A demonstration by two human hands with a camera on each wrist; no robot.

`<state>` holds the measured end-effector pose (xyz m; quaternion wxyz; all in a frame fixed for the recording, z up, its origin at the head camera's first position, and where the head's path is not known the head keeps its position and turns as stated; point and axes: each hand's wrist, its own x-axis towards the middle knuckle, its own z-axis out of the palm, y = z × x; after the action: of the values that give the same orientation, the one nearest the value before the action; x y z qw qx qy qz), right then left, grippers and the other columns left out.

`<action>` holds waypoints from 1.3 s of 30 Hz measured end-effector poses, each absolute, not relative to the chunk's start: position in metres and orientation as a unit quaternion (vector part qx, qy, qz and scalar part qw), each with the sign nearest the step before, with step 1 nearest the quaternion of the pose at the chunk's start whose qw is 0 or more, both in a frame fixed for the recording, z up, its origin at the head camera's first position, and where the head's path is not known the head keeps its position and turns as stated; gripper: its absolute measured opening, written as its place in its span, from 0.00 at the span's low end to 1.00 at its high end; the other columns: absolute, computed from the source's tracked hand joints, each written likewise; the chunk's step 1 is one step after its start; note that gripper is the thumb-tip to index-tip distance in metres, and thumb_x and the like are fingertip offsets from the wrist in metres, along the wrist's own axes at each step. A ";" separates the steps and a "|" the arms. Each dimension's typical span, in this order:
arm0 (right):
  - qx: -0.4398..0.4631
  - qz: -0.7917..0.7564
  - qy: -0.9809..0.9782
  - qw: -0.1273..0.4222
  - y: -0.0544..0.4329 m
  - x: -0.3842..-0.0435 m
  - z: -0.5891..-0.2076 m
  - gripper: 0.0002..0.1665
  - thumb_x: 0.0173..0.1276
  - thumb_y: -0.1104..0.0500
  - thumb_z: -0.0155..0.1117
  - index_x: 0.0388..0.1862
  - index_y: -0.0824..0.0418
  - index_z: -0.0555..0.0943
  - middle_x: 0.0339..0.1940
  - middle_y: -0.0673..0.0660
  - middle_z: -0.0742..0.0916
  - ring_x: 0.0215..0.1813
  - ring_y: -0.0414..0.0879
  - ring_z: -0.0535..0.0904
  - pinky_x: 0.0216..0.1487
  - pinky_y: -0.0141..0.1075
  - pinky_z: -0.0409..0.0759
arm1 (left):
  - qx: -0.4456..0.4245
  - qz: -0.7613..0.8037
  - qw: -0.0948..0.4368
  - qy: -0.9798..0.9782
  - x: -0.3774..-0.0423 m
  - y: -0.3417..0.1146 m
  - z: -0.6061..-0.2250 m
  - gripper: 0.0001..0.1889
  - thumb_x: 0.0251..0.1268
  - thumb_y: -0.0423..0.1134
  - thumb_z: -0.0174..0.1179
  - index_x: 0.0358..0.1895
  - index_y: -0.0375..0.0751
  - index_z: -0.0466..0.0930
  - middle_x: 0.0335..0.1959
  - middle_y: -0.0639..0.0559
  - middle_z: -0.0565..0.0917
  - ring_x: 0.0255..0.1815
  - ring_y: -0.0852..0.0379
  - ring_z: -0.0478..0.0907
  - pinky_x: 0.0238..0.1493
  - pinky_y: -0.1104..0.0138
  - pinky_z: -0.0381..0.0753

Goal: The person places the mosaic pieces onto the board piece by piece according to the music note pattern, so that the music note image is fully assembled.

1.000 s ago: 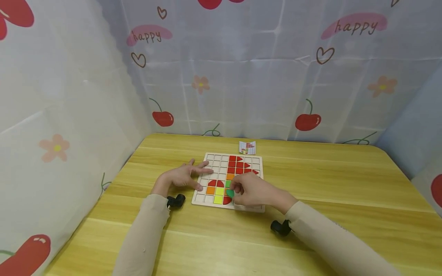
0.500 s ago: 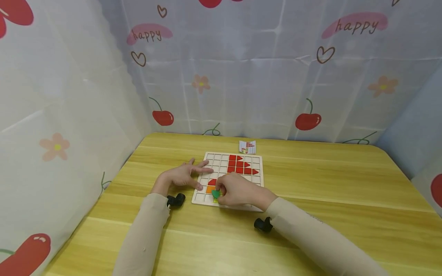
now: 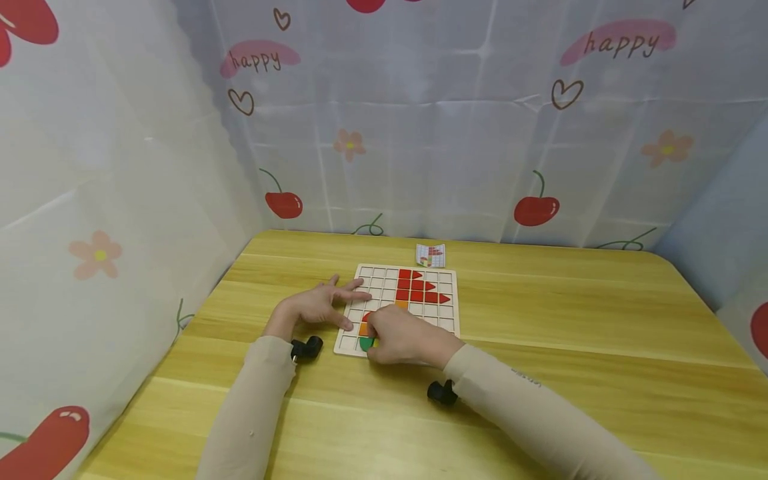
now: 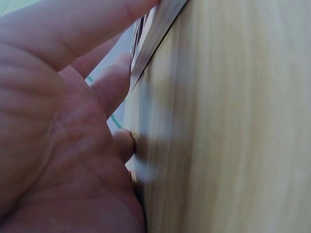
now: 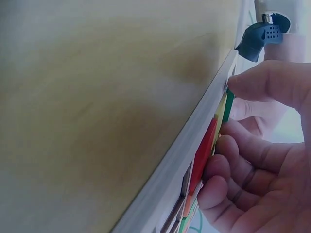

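Note:
A wooden grid board (image 3: 354,293) lies on the table with coloured tiles in its cells. Red square and pointed tiles (image 3: 414,285) form stepped rows in its upper part. At the near-left cells, my right hand (image 3: 408,337) pinches a green rounded tile (image 3: 367,344) between thumb and forefinger. In the right wrist view that green tile (image 5: 229,104) stands between thumb and forefinger, beside a yellow tile (image 5: 220,111) and a red tile (image 5: 203,150). My left hand (image 3: 312,305) rests with spread fingers on the board's left edge. The right hand hides several lower tiles.
A small printed card (image 3: 431,255) with a coloured grid pattern lies behind the board. Black wrist cameras (image 3: 307,349) sit at both cuffs. A patterned curtain (image 3: 420,167) closes off the back and left of the wooden table (image 3: 570,320).
My right hand has moved left across the board with the green tile, then down to the near-left cells. The left hand has stayed in place.

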<state>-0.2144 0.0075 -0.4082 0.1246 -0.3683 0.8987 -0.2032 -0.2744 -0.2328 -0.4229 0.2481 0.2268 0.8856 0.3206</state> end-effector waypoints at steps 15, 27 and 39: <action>-0.384 -0.191 0.896 0.113 0.004 -0.212 -0.408 0.10 0.63 0.55 0.69 0.41 0.54 0.81 0.32 0.46 0.83 0.34 0.41 0.75 0.38 0.32 0.75 | 0.216 0.325 0.255 0.885 -0.273 -0.233 -0.426 0.36 0.60 0.47 0.74 0.73 0.73 0.73 0.85 0.70 0.47 0.86 0.42 0.19 0.74 0.26 0.25; -0.385 -0.221 0.890 0.104 0.002 -0.215 -0.410 0.05 0.67 0.55 0.69 0.39 0.54 0.83 0.33 0.45 0.85 0.33 0.40 0.76 0.39 0.32 0.77 | 0.217 0.320 0.249 0.888 -0.274 -0.234 -0.425 0.36 0.60 0.48 0.74 0.73 0.74 0.72 0.85 0.71 0.47 0.86 0.43 0.19 0.74 0.26 0.25; -0.379 -0.233 0.887 0.125 0.006 -0.212 -0.405 0.03 0.67 0.58 0.68 0.33 0.50 0.84 0.29 0.43 0.84 0.32 0.39 0.75 0.39 0.33 0.75 | 0.218 0.327 0.248 0.886 -0.273 -0.234 -0.425 0.36 0.59 0.49 0.74 0.72 0.75 0.72 0.85 0.72 0.48 0.86 0.44 0.19 0.74 0.26 0.24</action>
<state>-0.2121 0.0063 -0.4046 0.1252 -0.3787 0.8868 -0.2334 -0.2733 -0.2338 -0.4252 0.2481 0.2178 0.8856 0.3266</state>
